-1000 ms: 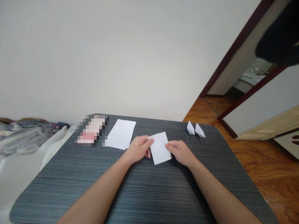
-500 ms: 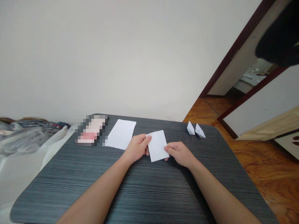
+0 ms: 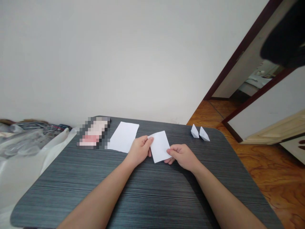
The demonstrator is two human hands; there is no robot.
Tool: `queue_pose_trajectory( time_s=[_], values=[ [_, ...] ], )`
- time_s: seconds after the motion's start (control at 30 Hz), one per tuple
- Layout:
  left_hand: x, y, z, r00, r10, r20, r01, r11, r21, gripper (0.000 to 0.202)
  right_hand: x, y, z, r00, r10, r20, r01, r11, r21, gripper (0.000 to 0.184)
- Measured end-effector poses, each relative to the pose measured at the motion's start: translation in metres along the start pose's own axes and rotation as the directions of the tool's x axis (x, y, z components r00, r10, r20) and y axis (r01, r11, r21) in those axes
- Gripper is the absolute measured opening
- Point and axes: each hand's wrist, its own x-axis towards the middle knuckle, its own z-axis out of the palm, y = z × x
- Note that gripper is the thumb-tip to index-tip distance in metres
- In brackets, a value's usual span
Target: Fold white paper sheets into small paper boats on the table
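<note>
A square white sheet of paper [image 3: 160, 147] is held up a little above the dark table, tilted slightly. My left hand [image 3: 140, 149] pinches its upper left edge, thumb on top and fingers behind. My right hand [image 3: 181, 156] grips the lower right edge the same way, with fingertips showing beneath the sheet. Just beyond my left hand lies white paper [image 3: 124, 136], flat on the table. Two small folded white paper boats [image 3: 194, 131] stand side by side at the far right of the table.
The dark, wood-grained table [image 3: 143, 197] has rounded corners and meets a white wall [image 3: 143, 63] at the back. A pixelated, blurred object [image 3: 94, 132] lies at the far left. Plastic-wrapped items [image 3: 28, 146] sit beyond the left edge; wooden floor [image 3: 262, 162] and a doorway are to the right.
The square sheet has shifted slightly up and left and turned a little in my hands. More of my right hand's fingers now show under its edge.
</note>
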Motion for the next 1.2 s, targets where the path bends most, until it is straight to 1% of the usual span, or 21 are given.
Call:
queue_pose_trajectory(
  time_s=[0.07, 0.13, 0.2, 0.27, 0.37, 0.43, 0.57, 0.63, 0.7, 0.77, 0.83, 0.9, 1.03, 1.13, 1.2],
  values=[
    [0.0, 0.002, 0.001, 0.999, -0.018, 0.045, 0.021, 0.998, -0.063, 0.036, 0.001, 0.0, 0.0, 0.999, 0.0, -0.038, 0.0, 1.0, -0.006, 0.03],
    [0.0, 0.004, 0.002, 0.989, -0.029, 0.144, 0.046, 0.992, -0.115, 0.033, 0.002, 0.0, -0.001, 0.997, -0.002, -0.081, 0.002, 1.0, 0.0, 0.031],
    [-0.001, 0.006, 0.002, 0.976, -0.025, 0.216, 0.05, 0.993, -0.108, 0.032, 0.002, 0.0, 0.0, 0.995, -0.001, -0.104, 0.003, 1.0, 0.019, 0.031],
    [-0.001, 0.006, 0.002, 0.978, -0.021, 0.208, 0.035, 0.997, -0.062, 0.034, 0.003, 0.0, 0.0, 0.996, 0.006, -0.084, -0.001, 0.999, 0.049, 0.031],
    [-0.002, 0.004, 0.001, 0.99, -0.022, 0.137, 0.024, 1.0, -0.012, 0.036, 0.002, 0.0, 0.002, 1.0, 0.013, -0.008, -0.012, 0.996, 0.083, 0.03],
    [-0.002, 0.003, 0.001, 0.993, -0.02, 0.119, 0.021, 1.0, -0.003, 0.036, 0.002, 0.0, 0.002, 1.0, 0.012, 0.012, -0.013, 0.997, 0.082, 0.031],
    [-0.002, 0.004, 0.002, 0.991, -0.008, 0.135, 0.011, 1.0, -0.017, 0.035, 0.001, 0.0, 0.002, 1.0, 0.023, 0.0, -0.023, 0.997, 0.077, 0.034],
    [-0.002, 0.005, 0.003, 0.988, 0.003, 0.152, 0.003, 0.999, -0.037, 0.033, 0.001, 0.0, 0.001, 0.999, 0.03, 0.029, -0.032, 0.996, 0.079, 0.034],
    [-0.003, 0.007, 0.003, 0.985, 0.013, 0.169, -0.006, 0.999, -0.042, 0.032, 0.0, -0.001, 0.0, 0.998, 0.011, 0.055, -0.014, 0.998, 0.058, 0.033],
    [-0.004, 0.009, 0.002, 0.982, 0.013, 0.189, -0.008, 1.0, -0.026, 0.033, 0.0, -0.001, -0.001, 0.999, -0.04, 0.025, 0.04, 0.999, 0.014, 0.031],
    [-0.005, 0.01, 0.002, 0.978, 0.006, 0.206, -0.005, 1.0, -0.005, 0.034, 0.0, -0.001, -0.002, 0.995, -0.092, -0.037, 0.091, 0.996, -0.018, 0.028],
    [-0.005, 0.011, 0.002, 0.977, 0.005, 0.211, -0.005, 1.0, 0.002, 0.035, 0.001, -0.001, -0.003, 0.99, -0.114, -0.077, 0.113, 0.993, -0.019, 0.026],
    [-0.005, 0.011, 0.004, 0.977, 0.02, 0.214, -0.002, 0.996, -0.084, 0.026, 0.003, 0.003, -0.006, 0.986, -0.143, -0.085, 0.14, 0.99, -0.034, 0.026],
    [-0.005, 0.011, 0.004, 0.971, 0.036, 0.235, 0.001, 0.988, -0.156, 0.029, 0.004, 0.006, -0.006, 0.982, -0.161, -0.094, 0.161, 0.987, -0.007, 0.021],
    [-0.005, 0.011, 0.004, 0.967, 0.045, 0.251, -0.001, 0.985, -0.172, 0.028, 0.003, 0.007, -0.006, 0.979, -0.161, -0.122, 0.163, 0.987, 0.009, 0.025]
  ],
)
